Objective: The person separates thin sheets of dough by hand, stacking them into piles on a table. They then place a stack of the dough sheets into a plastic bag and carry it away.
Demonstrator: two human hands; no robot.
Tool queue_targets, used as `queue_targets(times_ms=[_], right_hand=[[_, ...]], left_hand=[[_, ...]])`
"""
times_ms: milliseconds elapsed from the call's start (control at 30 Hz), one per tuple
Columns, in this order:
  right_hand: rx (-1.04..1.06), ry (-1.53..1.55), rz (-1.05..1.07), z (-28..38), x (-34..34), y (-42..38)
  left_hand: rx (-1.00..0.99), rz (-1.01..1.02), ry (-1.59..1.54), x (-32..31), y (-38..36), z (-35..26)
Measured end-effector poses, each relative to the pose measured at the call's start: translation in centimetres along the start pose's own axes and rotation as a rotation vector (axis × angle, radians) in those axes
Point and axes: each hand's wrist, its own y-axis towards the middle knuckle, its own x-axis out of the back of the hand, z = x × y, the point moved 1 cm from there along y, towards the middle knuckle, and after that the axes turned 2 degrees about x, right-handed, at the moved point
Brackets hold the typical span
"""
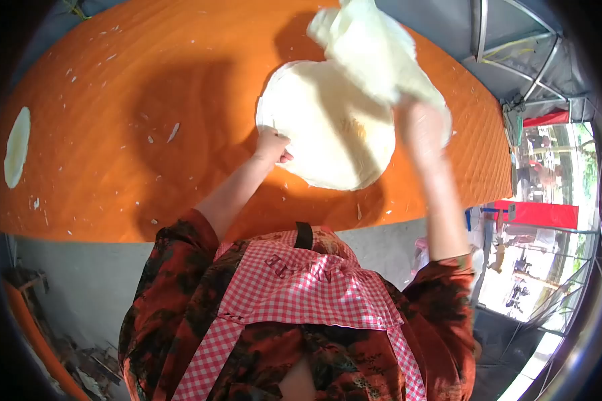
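Note:
A pale, thin round flatbread (pixel 308 134) lies on the orange cloth in front of me, apparently on top of others, as its edge looks layered. My left hand (pixel 273 147) is closed with curled fingers at its left edge, seemingly pinching the rim. Above the far right side, a floppy flatbread sheet (pixel 371 50) hangs folded and crumpled in the air. My right hand (pixel 423 127), smeared by motion, is closed at the lower end of that raised sheet; its fingertips are hidden. Part of another pale round (pixel 446 127) shows behind the right hand.
The orange quilted cloth (pixel 201 134) covers a wide table, with scattered white scraps (pixel 174 131) on it. Far left lies a pale oval piece (pixel 17 147). Metal frame bars (pixel 545 67) and red cloth (pixel 542 214) stand to the right. Grey floor (pixel 80 281) shows below the near edge.

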Motion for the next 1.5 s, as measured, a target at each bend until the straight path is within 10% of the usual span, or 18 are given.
queue_targets(times_ms=[167, 733, 833, 933, 1100, 1333, 1500], right_hand=[[-0.044, 0.429, 0.254, 8.1, -15.0, -11.2], [-0.167, 0.504, 0.189, 10.3, -16.7, -12.9], [-0.315, 0.518, 0.521, 7.3, -14.2, -8.1], [-0.454, 0.667, 0.483, -2.0, -13.0, -1.7], [-0.047, 0.128, 0.221, -1.4, -3.4, 0.7], [-0.045, 0.514, 0.229, 9.7, -15.3, -11.8], [-0.070, 0.575, 0.261, 8.7, -14.5, -11.2]], left_hand=[[0.011, -0.053, -0.007, -0.7, -1.5, 0.0], [0.004, 0.102, -0.309, -2.4, -2.7, -1.2], [-0.137, -0.062, -0.261, -2.0, -3.0, -0.9], [-0.737, -0.526, 0.394, 1.9, 1.2, 2.1], [-0.475, -0.429, 0.315, 3.2, -0.5, 0.6], [-0.306, -0.441, 0.465, 3.2, -0.5, -0.3], [-0.206, -0.226, -0.077, 2.5, -3.5, -1.6]])
